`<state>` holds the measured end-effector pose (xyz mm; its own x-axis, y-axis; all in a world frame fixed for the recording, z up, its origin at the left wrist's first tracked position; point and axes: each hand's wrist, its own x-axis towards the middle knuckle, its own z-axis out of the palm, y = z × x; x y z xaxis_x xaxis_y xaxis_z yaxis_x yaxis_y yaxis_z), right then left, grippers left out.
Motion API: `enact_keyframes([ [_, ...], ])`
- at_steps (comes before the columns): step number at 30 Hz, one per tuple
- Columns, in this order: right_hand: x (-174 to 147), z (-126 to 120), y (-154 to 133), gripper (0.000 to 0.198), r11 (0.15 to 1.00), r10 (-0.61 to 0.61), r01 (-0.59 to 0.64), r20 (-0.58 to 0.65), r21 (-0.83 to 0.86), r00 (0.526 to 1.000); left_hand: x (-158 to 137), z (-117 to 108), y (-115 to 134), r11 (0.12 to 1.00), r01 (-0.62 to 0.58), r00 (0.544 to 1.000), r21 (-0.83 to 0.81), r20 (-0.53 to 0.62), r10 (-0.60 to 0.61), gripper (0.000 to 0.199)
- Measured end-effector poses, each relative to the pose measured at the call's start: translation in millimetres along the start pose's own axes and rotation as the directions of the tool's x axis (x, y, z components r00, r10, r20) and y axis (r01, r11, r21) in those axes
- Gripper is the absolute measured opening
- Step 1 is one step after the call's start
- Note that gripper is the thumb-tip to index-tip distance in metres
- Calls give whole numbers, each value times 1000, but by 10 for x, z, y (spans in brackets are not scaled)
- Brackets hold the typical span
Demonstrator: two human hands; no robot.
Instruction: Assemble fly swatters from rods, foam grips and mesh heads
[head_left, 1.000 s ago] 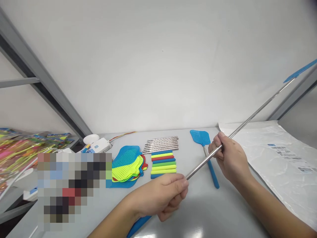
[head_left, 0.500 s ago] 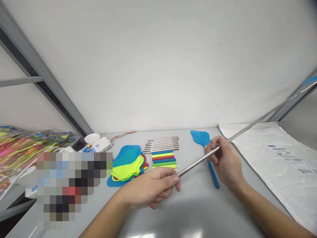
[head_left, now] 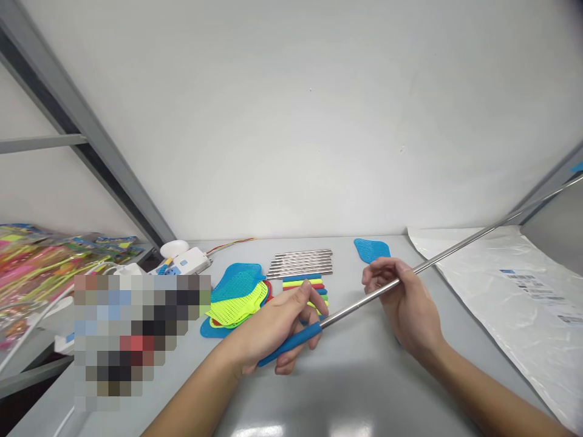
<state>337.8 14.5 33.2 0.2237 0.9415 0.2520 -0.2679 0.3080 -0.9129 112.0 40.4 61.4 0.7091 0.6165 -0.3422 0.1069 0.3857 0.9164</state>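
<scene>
A fly swatter with a stretched-out metal rod (head_left: 460, 245) and a blue handle (head_left: 291, 345) slants up to the right. My left hand (head_left: 268, 321) cradles the handle across its palm, thumb lifted and fingers loosely curled. Further up, my right hand (head_left: 416, 306) has the rod between thumb and fingers. At the right frame edge shows a blue piece (head_left: 577, 167) near the rod's end, mostly cut off. Behind my right hand lies another blue swatter head (head_left: 372, 250), its handle mostly hidden. Coloured handles (head_left: 303, 283) lie in a row just beyond my left hand.
Several metal rods (head_left: 300, 265) lie side by side at the back. Blue, yellow and red swatter heads (head_left: 237, 291) are piled on the left. A white plastic bag (head_left: 473, 273) covers the right side. A power strip (head_left: 191, 261) and bagged colourful goods (head_left: 50, 261) are at far left.
My left hand has loosened and turned, thumb raised, exposing the blue handle. The rod's far end has dipped slightly. My right hand still holds the rod.
</scene>
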Motion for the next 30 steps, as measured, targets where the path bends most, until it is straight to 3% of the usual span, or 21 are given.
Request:
enact_keyframes([
  [3, -41, 33, 36, 40, 1000, -23, 23, 53, -10, 998, -3, 38, 13, 1000, 0, 1000, 10, 12, 0, 47],
  [8, -246, 172, 146, 43, 993, 50, -15, 308, -115, 950, 54, 187, -43, 999, 51, 999, -2, 9, -51, 36],
  [13, -264, 179, 126, 43, 973, 115, -25, 391, -228, 913, 49, 184, -79, 996, 40, 992, 75, 115, -48, 38],
  [15, -132, 86, 51, 48, 988, 56, -8, 312, -153, 948, 24, 134, -58, 994, 67, 989, 90, 128, -78, 40],
  [17, 53, -47, -51, 55, 999, -30, 31, 84, -12, 996, 1, 81, -31, 989, 94, 986, 115, 124, -108, 40],
  [20, 295, -230, -175, 47, 990, -70, 96, -233, 99, 970, -11, 31, -8, 982, 100, 989, 160, 91, -115, 40],
  [23, 321, -250, -166, 44, 990, -48, 85, -294, 114, 954, -9, 19, -11, 979, 94, 991, 182, 77, -109, 40],
  [26, 121, -81, -34, 47, 996, -13, 29, -175, 84, 984, -14, 18, -16, 979, 79, 991, 187, 93, -98, 39],
  [30, -142, 150, 120, 51, 999, 48, -51, 130, 19, 990, -46, -14, 4, 973, 71, 988, 220, 115, -98, 40],
])
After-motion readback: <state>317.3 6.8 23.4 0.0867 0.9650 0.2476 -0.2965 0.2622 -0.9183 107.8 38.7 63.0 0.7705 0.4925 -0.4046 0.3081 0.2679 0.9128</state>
